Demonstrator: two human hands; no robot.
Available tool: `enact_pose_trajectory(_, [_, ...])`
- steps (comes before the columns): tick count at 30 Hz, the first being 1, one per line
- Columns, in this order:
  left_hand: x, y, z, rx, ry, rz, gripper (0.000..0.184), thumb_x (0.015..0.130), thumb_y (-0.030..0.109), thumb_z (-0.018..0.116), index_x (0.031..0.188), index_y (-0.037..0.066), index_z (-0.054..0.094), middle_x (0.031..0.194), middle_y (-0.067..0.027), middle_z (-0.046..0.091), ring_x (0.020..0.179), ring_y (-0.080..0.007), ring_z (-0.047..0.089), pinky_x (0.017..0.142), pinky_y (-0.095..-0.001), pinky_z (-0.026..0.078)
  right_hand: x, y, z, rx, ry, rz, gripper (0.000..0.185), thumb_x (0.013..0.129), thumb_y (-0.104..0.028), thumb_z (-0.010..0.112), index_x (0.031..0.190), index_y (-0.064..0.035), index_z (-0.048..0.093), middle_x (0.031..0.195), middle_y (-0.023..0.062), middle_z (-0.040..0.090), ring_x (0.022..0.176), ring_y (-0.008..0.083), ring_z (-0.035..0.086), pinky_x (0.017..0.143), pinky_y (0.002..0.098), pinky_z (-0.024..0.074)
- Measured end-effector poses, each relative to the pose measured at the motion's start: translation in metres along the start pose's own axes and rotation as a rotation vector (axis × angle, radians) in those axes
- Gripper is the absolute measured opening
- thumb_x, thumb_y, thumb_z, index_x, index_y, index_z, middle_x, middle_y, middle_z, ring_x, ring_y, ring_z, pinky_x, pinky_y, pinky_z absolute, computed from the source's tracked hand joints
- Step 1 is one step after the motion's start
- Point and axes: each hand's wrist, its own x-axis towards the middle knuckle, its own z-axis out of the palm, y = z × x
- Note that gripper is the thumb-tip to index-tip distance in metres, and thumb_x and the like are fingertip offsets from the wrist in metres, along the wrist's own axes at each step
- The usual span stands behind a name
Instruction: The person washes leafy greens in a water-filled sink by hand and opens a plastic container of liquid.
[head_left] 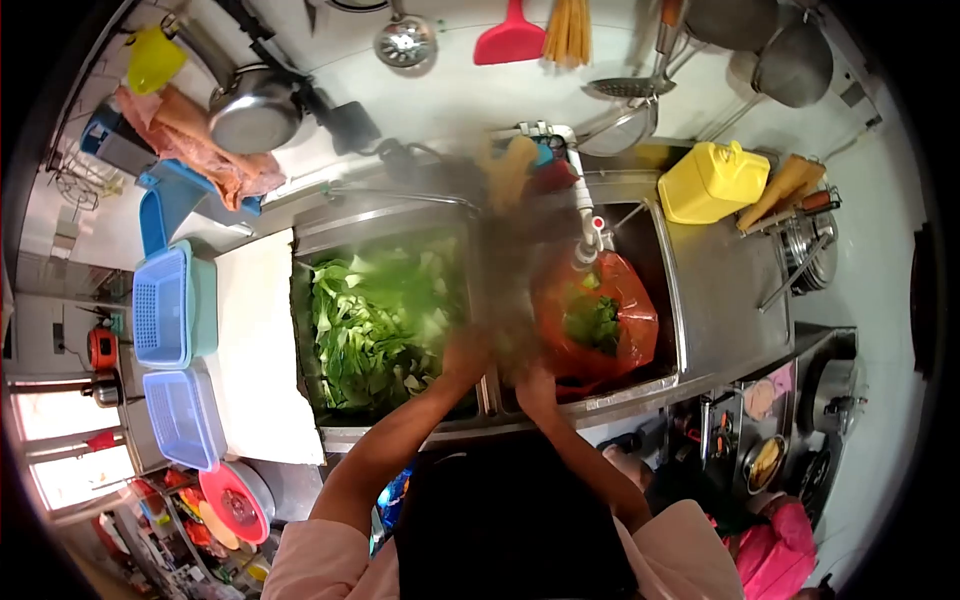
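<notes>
My left hand (467,352) is over the right front part of the left sink basin, close to the divider. Leafy greens (370,330) with pale stalks fill that basin. My right hand (530,382) is at the divider, near the front left edge of the right basin. A red plastic bag (636,335) lies open in the right basin with some greens (594,318) inside, under the white tap (586,250). A blurred smear covers the middle of the view, hiding the fingers of both hands and whatever they may hold.
A white board (262,340) lies left of the sink, beside blue plastic baskets (163,310) and a red bowl (238,503). On the right counter stands a yellow jug (712,182). Pans and ladles hang behind. A person in a pink sleeve (778,550) is at lower right.
</notes>
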Motion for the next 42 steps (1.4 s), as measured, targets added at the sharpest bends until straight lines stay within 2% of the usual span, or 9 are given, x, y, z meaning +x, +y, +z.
enact_pose_trajectory(6, [-0.001, 0.014, -0.024, 0.031, -0.038, -0.014, 0.036, 0.079, 0.020, 0.064, 0.107, 0.000, 0.053, 0.091, -0.0141, 0.063, 0.086, -0.0294, 0.064, 0.080, -0.0380, 0.050, -0.018, -0.018, 0.014, -0.057, 0.101, -0.088, 0.048, 0.099, -0.045, 0.037, 0.107, 0.0002, 0.049, 0.079, 0.0203, 0.061, 0.067, 0.0417, 0.058, 0.057, 0.0532, 0.0465])
enact_pose_trajectory(10, [-0.003, 0.008, -0.029, -0.006, -0.040, 0.064, 0.040, 0.079, 0.024, 0.067, 0.107, -0.001, 0.051, 0.093, -0.0151, 0.063, 0.087, -0.0298, 0.064, 0.075, -0.0376, 0.052, -0.023, 0.011, 0.045, -0.101, 0.108, -0.137, 0.050, 0.099, -0.047, 0.034, 0.110, 0.0001, 0.049, 0.078, 0.0203, 0.061, 0.062, 0.0412, 0.056, 0.053, 0.0544, 0.0456])
enact_pose_trajectory(15, [-0.003, -0.003, 0.000, 0.113, -0.055, 0.116, 0.047, 0.079, 0.027, 0.069, 0.110, -0.002, 0.049, 0.098, -0.0173, 0.061, 0.089, -0.0313, 0.063, 0.075, -0.0388, 0.052, -0.025, 0.014, 0.046, -0.093, -0.097, 0.032, 0.052, 0.100, -0.047, 0.029, 0.112, 0.0009, 0.048, 0.078, 0.0212, 0.061, 0.060, 0.0420, 0.056, 0.052, 0.0536, 0.0467])
enact_pose_trajectory(18, [-0.002, -0.004, 0.002, 0.099, -0.061, 0.109, 0.048, 0.079, 0.026, 0.069, 0.111, -0.003, 0.048, 0.101, -0.0185, 0.061, 0.092, -0.0319, 0.063, 0.076, -0.0388, 0.052, -0.026, 0.016, 0.046, -0.138, -0.110, 0.022, 0.052, 0.101, -0.045, 0.027, 0.112, 0.0009, 0.047, 0.078, 0.0215, 0.062, 0.060, 0.0418, 0.057, 0.052, 0.0526, 0.0480])
enact_pose_trajectory(25, [-0.001, -0.003, -0.005, 0.046, -0.097, 0.113, 0.041, 0.080, 0.016, 0.062, 0.113, -0.003, 0.046, 0.106, -0.0183, 0.060, 0.095, -0.0322, 0.062, 0.078, -0.0396, 0.051, -0.028, 0.016, 0.051, -0.285, -0.110, -0.026, 0.046, 0.101, -0.041, 0.034, 0.107, 0.0023, 0.047, 0.074, 0.0191, 0.063, 0.059, 0.0369, 0.060, 0.050, 0.0472, 0.0503])
enact_pose_trajectory(31, [0.001, -0.001, -0.002, 0.025, -0.124, 0.056, 0.040, 0.081, 0.014, 0.057, 0.115, -0.003, 0.046, 0.107, -0.0181, 0.060, 0.096, -0.0314, 0.061, 0.079, -0.0399, 0.051, -0.012, -0.005, 0.050, -0.283, -0.212, 0.133, 0.041, 0.100, -0.036, 0.038, 0.101, 0.0036, 0.048, 0.071, 0.0168, 0.063, 0.059, 0.0331, 0.062, 0.048, 0.0431, 0.0508])
enact_pose_trajectory(34, [0.003, 0.000, -0.005, -0.016, -0.115, 0.019, 0.040, 0.081, 0.014, 0.057, 0.116, -0.002, 0.046, 0.107, -0.0181, 0.060, 0.096, -0.0310, 0.061, 0.080, -0.0402, 0.050, -0.021, 0.001, 0.047, -0.337, -0.216, 0.029, 0.040, 0.101, -0.035, 0.037, 0.101, 0.0030, 0.050, 0.072, 0.0173, 0.062, 0.059, 0.0335, 0.062, 0.049, 0.0436, 0.0508])
enact_pose_trajectory(40, [0.000, 0.007, -0.007, -0.036, -0.154, -0.023, 0.041, 0.081, 0.014, 0.057, 0.116, -0.003, 0.046, 0.107, -0.0192, 0.059, 0.098, -0.0314, 0.061, 0.083, -0.0411, 0.049, -0.015, 0.025, 0.059, -0.157, -0.171, -0.140, 0.040, 0.101, -0.030, 0.036, 0.100, 0.0042, 0.056, 0.081, 0.0204, 0.059, 0.056, 0.0331, 0.058, 0.049, 0.0433, 0.0507])
enact_pose_trajectory(42, [0.005, 0.002, -0.005, -0.021, -0.109, -0.013, 0.040, 0.081, 0.013, 0.056, 0.116, -0.003, 0.046, 0.107, -0.0193, 0.059, 0.098, -0.0317, 0.060, 0.083, -0.0415, 0.049, -0.013, 0.023, 0.054, -0.246, -0.225, -0.151, 0.038, 0.101, -0.027, 0.037, 0.100, 0.0044, 0.057, 0.085, 0.0204, 0.058, 0.058, 0.0334, 0.058, 0.052, 0.0439, 0.0512])
